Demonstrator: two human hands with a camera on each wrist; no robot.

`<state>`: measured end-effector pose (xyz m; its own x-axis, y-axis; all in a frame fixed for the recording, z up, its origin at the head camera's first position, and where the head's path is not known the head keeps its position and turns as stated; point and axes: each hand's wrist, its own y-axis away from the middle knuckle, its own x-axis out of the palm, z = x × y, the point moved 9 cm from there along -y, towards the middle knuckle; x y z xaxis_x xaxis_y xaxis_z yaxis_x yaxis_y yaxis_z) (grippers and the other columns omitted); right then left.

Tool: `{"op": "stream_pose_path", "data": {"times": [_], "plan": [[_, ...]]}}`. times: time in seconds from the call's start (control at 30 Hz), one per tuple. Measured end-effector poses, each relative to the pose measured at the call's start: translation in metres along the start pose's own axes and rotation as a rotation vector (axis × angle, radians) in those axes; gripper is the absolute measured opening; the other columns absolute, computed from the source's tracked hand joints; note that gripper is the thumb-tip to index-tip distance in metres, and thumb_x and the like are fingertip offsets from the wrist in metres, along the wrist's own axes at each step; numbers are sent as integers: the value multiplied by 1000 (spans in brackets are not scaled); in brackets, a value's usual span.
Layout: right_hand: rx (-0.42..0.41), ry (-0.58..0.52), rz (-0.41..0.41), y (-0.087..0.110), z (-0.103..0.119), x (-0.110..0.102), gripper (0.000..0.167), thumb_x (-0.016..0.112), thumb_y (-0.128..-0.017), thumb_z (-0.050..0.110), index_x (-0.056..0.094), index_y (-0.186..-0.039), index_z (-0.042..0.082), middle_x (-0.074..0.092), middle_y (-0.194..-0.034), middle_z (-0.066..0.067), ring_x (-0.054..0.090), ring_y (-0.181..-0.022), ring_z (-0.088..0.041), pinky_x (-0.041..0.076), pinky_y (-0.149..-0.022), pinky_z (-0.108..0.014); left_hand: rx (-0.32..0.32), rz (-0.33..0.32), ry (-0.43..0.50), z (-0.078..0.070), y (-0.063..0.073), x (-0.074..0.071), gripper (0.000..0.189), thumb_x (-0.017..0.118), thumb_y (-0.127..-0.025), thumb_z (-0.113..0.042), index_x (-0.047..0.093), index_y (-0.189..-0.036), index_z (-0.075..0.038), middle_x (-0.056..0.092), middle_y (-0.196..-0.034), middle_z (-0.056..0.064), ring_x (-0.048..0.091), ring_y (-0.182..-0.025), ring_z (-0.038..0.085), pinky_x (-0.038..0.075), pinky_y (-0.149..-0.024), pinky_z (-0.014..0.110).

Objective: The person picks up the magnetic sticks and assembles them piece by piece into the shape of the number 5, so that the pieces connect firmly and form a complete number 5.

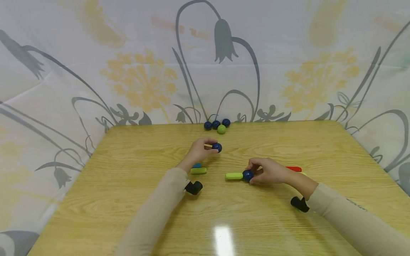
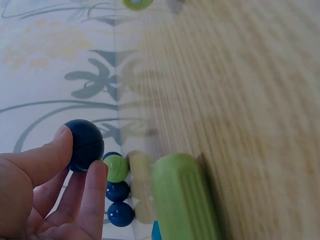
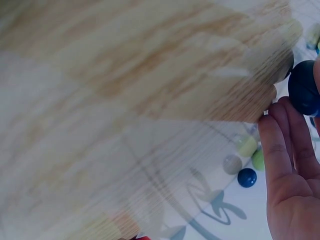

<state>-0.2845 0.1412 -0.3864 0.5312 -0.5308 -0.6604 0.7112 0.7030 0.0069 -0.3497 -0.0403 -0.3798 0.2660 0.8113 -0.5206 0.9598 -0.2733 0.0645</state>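
My left hand [image 1: 201, 151] pinches a dark blue ball [image 1: 216, 147] between thumb and fingers, above the middle of the table. The ball [image 2: 86, 145] has a fine seam round it in the left wrist view. Below that forearm lie a ridged green stick [image 1: 198, 171] and a partly hidden blue piece [image 1: 196, 165]. My right hand [image 1: 267, 171] grips another dark blue ball [image 1: 247, 175], low over the table. A yellow-green stick [image 1: 234, 176] lines up with this ball, its end right at the ball's left side. The right wrist view shows only part of the ball [image 3: 302, 87].
Three dark blue balls [image 1: 208, 125] and a green ball [image 1: 221, 129] sit together at the table's back edge. Behind my right hand are a red stick [image 1: 294, 169] and a bit of yellow [image 1: 303, 174]. A patterned cloth [image 1: 147, 81] hangs behind the wooden table [image 1: 128, 209].
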Motion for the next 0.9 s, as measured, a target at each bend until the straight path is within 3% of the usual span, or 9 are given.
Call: {"op": "stream_pose_path", "data": {"times": [0.27,0.47,0.9], "plan": [[19,5,-7,0,-1,0,24,75,-78,4,57,-93,5,60,-98,-6,59,-93,-23,53,-78,-27,3,69,41,-1,22,5,34,67,-87,-15,61,-121,-11,58,-119,6,57,-106,23,51,-80,30],[19,9,-6,0,0,0,23,75,-79,5,57,-93,5,60,-98,-6,59,-92,-23,53,-78,-27,35,127,8,-6,35,12,34,67,-87,-14,61,-121,-10,59,-117,7,58,-104,23,52,-79,30],[25,12,-1,0,0,0,23,74,-79,7,56,-93,5,60,-97,-5,59,-91,-23,53,-77,-26,54,195,-6,2,61,24,31,67,-86,-9,63,-117,-9,57,-120,10,59,-103,24,52,-76,29]]}}
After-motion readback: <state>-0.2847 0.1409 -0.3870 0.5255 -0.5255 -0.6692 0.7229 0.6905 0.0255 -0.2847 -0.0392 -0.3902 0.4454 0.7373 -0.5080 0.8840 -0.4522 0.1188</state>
